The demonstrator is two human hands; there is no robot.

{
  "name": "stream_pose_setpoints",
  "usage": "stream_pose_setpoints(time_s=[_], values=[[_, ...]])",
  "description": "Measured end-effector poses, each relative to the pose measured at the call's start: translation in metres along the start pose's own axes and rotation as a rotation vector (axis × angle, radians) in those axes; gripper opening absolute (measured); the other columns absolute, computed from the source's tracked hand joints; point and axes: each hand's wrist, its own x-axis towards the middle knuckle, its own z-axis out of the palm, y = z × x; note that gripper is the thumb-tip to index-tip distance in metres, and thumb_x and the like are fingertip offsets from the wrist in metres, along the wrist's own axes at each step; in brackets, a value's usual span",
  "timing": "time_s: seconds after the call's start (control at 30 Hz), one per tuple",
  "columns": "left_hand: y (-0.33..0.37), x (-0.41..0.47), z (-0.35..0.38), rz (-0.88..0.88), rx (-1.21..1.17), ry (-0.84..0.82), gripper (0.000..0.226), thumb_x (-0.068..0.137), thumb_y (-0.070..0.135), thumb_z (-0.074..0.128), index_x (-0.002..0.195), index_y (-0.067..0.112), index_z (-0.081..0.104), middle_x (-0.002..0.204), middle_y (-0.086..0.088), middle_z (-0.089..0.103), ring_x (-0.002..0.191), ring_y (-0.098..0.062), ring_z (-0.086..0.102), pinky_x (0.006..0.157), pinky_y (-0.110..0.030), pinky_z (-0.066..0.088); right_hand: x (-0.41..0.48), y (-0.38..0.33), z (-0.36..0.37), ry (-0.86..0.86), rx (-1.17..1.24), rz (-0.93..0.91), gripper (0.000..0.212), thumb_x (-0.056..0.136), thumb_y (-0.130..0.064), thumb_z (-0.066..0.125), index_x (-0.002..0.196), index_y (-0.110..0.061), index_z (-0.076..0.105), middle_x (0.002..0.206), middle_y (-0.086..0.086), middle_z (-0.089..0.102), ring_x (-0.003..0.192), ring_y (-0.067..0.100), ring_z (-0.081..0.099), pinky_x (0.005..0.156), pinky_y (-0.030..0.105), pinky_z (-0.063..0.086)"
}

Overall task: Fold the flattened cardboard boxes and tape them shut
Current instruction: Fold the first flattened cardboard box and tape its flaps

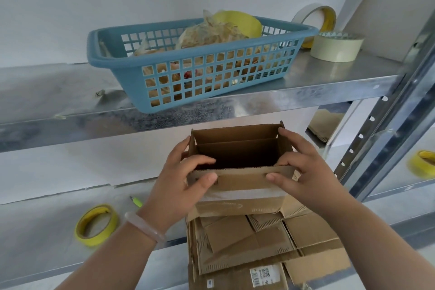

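An opened-up brown cardboard box [240, 181] stands upright over a pile of flattened cardboard boxes [263, 245] on the lower shelf, its top flaps up and its inside dark. My left hand [181, 183] grips the box's left side, thumb pressed on the near flap, fingers curled over the left edge. My right hand [303, 172] grips the right side the same way. A strip of pale tape runs across the box's front. A yellow tape roll [96, 225] lies on the lower shelf to the left.
On the upper metal shelf [70, 101] sits a blue plastic basket [193, 61] of crumpled tape and wrappers, with two tape rolls [336, 46] to its right. A green pen [136, 201] lies on the lower shelf. Another yellow roll [422, 165] lies beyond the steel upright [376, 125].
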Motion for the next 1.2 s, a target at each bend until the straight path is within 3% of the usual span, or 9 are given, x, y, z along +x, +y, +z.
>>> stream_pose_setpoints(time_s=[0.1, 0.23, 0.37, 0.53, 0.63, 0.73, 0.93, 1.07, 1.2], values=[[0.0, 0.018, -0.015, -0.009, -0.014, 0.079, 0.039, 0.088, 0.072, 0.029, 0.101, 0.055, 0.061, 0.137, 0.019, 0.037, 0.127, 0.008, 0.032, 0.1, -0.01, 0.024, -0.003, 0.005, 0.001, -0.084, -0.004, 0.04, 0.01, 0.077, -0.047, 0.072, 0.075, -0.041, 0.064, 0.148, -0.035, 0.028, 0.129, -0.007, 0.038, 0.1, 0.034, 0.045], [-0.002, 0.052, -0.035, -0.061, 0.175, -0.032, 0.03, 0.094, 0.05, 0.039, 0.089, 0.045, 0.068, 0.097, 0.032, 0.055, 0.1, 0.011, 0.05, 0.078, -0.004, 0.031, -0.004, 0.008, 0.003, -0.111, 0.021, 0.041, 0.015, 0.079, -0.039, 0.076, 0.077, -0.047, 0.063, 0.148, -0.038, 0.028, 0.127, -0.005, 0.042, 0.094, 0.023, 0.041], [-0.005, 0.069, -0.038, 0.021, 0.576, -0.221, 0.025, 0.091, 0.042, 0.054, 0.112, 0.04, 0.068, 0.112, 0.02, 0.064, 0.109, -0.008, 0.055, 0.093, -0.029, 0.041, 0.001, 0.012, -0.001, -0.17, 0.02, 0.037, 0.014, 0.076, -0.039, 0.079, 0.07, -0.037, 0.066, 0.145, -0.041, 0.031, 0.129, -0.012, 0.035, 0.095, 0.014, 0.032], [-0.012, 0.066, -0.03, -0.096, 0.584, -0.375, 0.052, 0.082, 0.056, 0.057, 0.132, 0.058, 0.042, 0.144, 0.022, 0.04, 0.125, -0.017, 0.023, 0.106, -0.042, 0.021, 0.007, 0.013, -0.003, -0.243, 0.003, 0.041, 0.019, 0.075, -0.035, 0.082, 0.066, -0.038, 0.066, 0.144, -0.041, 0.028, 0.128, -0.02, 0.03, 0.098, 0.01, 0.032], [-0.02, 0.062, -0.028, -0.046, 0.653, -0.476, 0.065, 0.079, 0.06, 0.061, 0.136, 0.063, 0.03, 0.16, 0.015, -0.001, 0.144, -0.018, -0.005, 0.117, -0.049, -0.001, 0.008, 0.009, 0.001, -0.254, -0.012, 0.019, 0.024, 0.074, -0.036, 0.083, 0.062, -0.041, 0.062, 0.146, -0.04, 0.029, 0.13, -0.01, 0.037, 0.1, 0.02, 0.036], [-0.022, 0.059, -0.023, -0.01, 0.538, -0.517, 0.064, 0.081, 0.054, 0.065, 0.136, 0.06, 0.034, 0.16, 0.013, -0.001, 0.145, -0.013, -0.004, 0.119, -0.045, -0.001, 0.011, 0.007, 0.009, -0.316, -0.093, 0.014, 0.021, 0.077, -0.041, 0.078, 0.066, -0.037, 0.061, 0.15, -0.038, 0.024, 0.131, -0.006, 0.037, 0.105, 0.027, 0.034], [-0.031, 0.055, -0.016, -0.136, 0.444, -0.368, 0.074, 0.08, 0.065, 0.06, 0.145, 0.047, 0.03, 0.158, 0.016, -0.008, 0.144, -0.013, -0.01, 0.118, -0.048, 0.005, 0.019, 0.007, 0.017, -0.408, -0.157, 0.017, 0.022, 0.081, -0.043, 0.074, 0.07, -0.036, 0.057, 0.148, -0.043, 0.018, 0.119, -0.027, 0.026, 0.096, 0.013, 0.031], [-0.03, 0.049, -0.01, -0.228, 0.492, -0.059, 0.087, 0.073, 0.083, 0.036, 0.145, 0.035, 0.035, 0.134, 0.006, 0.023, 0.13, -0.023, 0.019, 0.108, -0.046, 0.029, 0.026, 0.007, 0.011, -0.434, -0.177, -0.002, 0.025, 0.082, -0.042, 0.074, 0.068, -0.037, 0.055, 0.151, -0.037, 0.023, 0.128, -0.01, 0.037, 0.102, 0.018, 0.033], [-0.034, 0.044, -0.007, -0.191, 0.3, 0.077, 0.068, 0.082, 0.062, 0.051, 0.14, 0.027, 0.043, 0.111, 0.006, 0.035, 0.109, -0.017, 0.042, 0.097, -0.035, 0.042, 0.026, 0.01, 0.015, -0.413, -0.175, -0.01, 0.025, 0.082, -0.042, 0.074, 0.068, -0.038, 0.054, 0.151, -0.037, 0.023, 0.127, -0.015, 0.034, 0.092, 0.001, 0.024]])
